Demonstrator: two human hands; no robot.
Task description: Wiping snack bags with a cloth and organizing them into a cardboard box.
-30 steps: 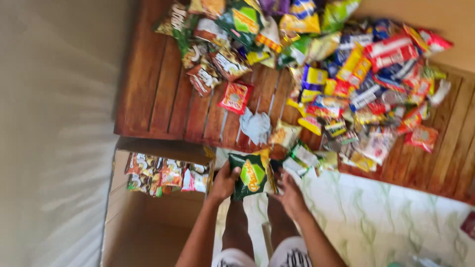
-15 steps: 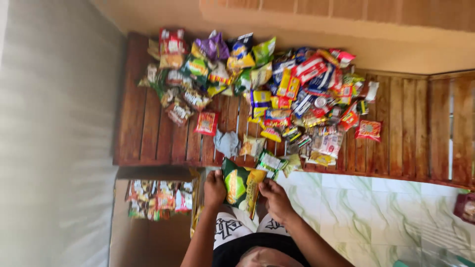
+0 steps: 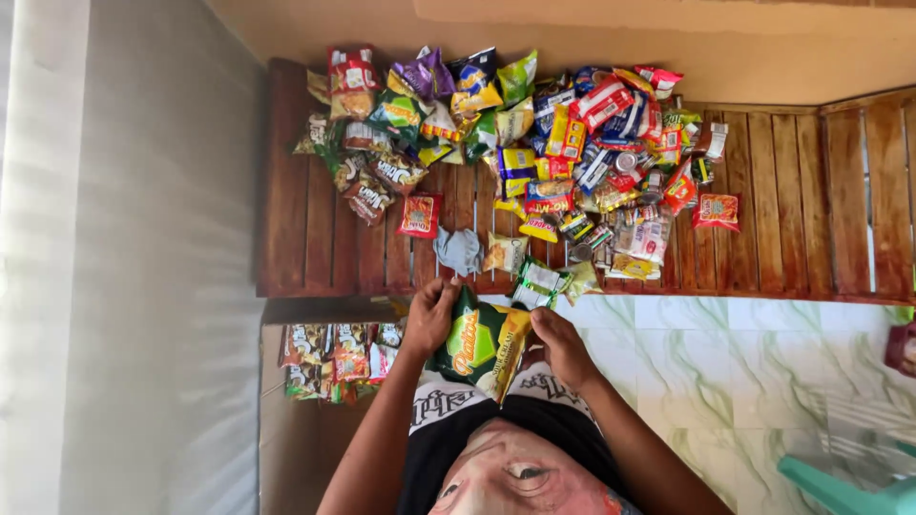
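Gripping a green snack bag (image 3: pixel 480 341) by its two sides, the left hand (image 3: pixel 431 317) and right hand (image 3: pixel 560 345) hold it just below the wooden bench (image 3: pixel 315 238) heaped with snack packets (image 3: pixel 534 143), a cardboard box (image 3: pixel 286 420) alongside.

wooden slatted bench (image 3: pixel 811 210), marbled tile floor (image 3: pixel 725 381)
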